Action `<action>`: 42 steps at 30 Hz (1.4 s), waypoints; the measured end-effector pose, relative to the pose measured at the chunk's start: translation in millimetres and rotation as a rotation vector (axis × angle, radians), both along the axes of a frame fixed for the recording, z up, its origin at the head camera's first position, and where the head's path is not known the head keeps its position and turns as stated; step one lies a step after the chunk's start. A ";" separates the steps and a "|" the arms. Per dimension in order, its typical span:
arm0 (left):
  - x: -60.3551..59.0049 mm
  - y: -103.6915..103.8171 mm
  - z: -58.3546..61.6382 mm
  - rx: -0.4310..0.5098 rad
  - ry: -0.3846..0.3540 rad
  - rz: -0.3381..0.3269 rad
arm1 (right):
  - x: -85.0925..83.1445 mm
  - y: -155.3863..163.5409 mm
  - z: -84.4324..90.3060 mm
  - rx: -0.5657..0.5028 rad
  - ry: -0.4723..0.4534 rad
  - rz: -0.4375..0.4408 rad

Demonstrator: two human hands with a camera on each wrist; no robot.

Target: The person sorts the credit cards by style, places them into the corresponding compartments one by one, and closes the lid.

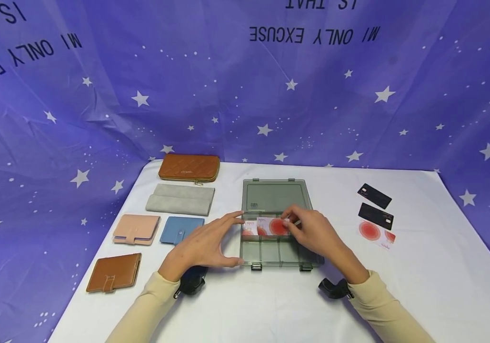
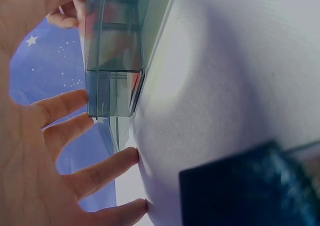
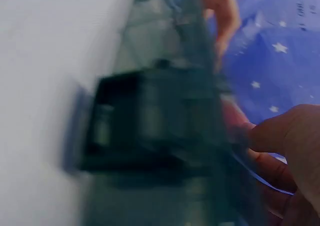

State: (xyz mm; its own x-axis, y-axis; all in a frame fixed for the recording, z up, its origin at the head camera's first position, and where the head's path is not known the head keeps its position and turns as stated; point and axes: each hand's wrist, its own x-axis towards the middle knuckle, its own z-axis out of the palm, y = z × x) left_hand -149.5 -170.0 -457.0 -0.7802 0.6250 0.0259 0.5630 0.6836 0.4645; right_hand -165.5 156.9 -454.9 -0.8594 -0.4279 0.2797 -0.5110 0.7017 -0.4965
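A grey translucent divided box (image 1: 270, 258) sits mid-table with its lid (image 1: 275, 196) laid back. My right hand (image 1: 317, 231) pinches the right end of a red-and-white card (image 1: 270, 226) over the box's far row. Another red-and-white card (image 1: 250, 228) is at the left of that row, partly overlapped by the first. My left hand (image 1: 204, 245) spreads its fingers and thumb along the box's left side; in the left wrist view, a fingertip appears to touch the wall of the box (image 2: 112, 93). The right wrist view is blurred, with a latch (image 3: 135, 121) close up.
At the left lie a brown zip wallet (image 1: 189, 167), a grey wallet (image 1: 180, 200), a pink wallet (image 1: 135, 228), a blue wallet (image 1: 176, 228) and a brown strap wallet (image 1: 114, 273). At the right are two black cards (image 1: 375, 196) and a red-and-white card (image 1: 375, 233).
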 end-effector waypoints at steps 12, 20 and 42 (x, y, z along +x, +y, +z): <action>-0.4 0.3 -0.1 0.000 0.012 -0.013 | 10.7 -18.2 -14.7 0.220 0.095 0.005; 0.1 0.3 -0.7 -0.003 0.015 -0.009 | 23.0 -28.4 -11.4 0.390 0.162 0.049; -0.8 1.1 -3.3 -0.007 0.032 -0.011 | 21.9 55.9 13.8 0.083 0.074 -0.054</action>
